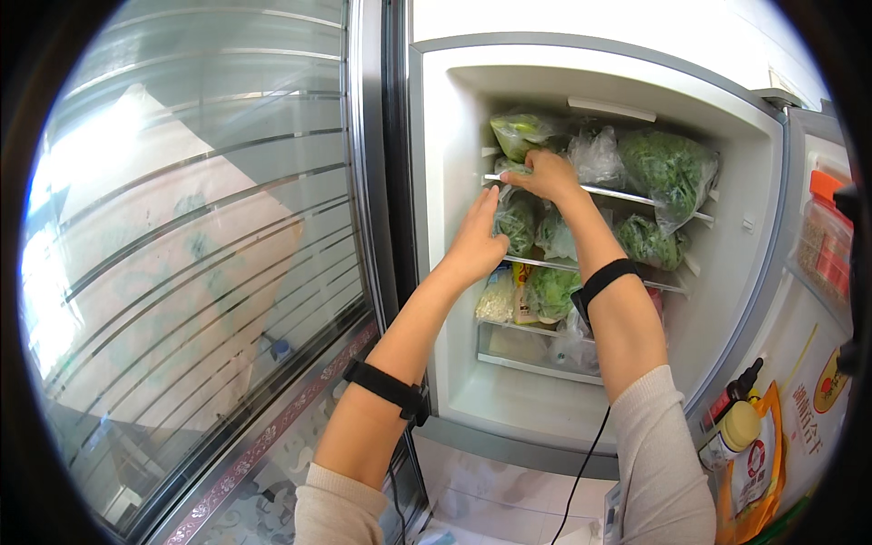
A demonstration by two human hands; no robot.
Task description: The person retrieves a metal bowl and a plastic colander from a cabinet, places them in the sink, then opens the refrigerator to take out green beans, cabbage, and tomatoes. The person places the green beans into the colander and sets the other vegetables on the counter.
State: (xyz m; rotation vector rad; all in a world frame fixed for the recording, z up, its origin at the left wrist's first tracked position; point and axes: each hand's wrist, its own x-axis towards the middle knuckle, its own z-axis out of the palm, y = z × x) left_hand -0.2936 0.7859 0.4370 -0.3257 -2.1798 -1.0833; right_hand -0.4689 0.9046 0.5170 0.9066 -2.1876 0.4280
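Note:
Both hands reach into an open refrigerator (603, 51). My right hand (545, 176) is at the top shelf's front edge, its fingers at a plastic bag of green vegetables (521, 133); whether they grip it is hidden. My left hand (477, 238) is raised near the left wall, fingers extended, beside a bagged bunch of greens (516, 228) on the shelf below. Further right on the top shelf are a crumpled clear bag (596, 157) and a large bag of leafy greens (664, 163), which hangs over the edge.
Lower shelves hold more bagged greens (650, 242), a lettuce (552, 289) and a bag of pale pieces (496, 300). The refrigerator door at right carries a red-lidded container (824, 238), a jar (732, 436) and an orange pouch (756, 470). A sliding glass door (204, 204) stands at left.

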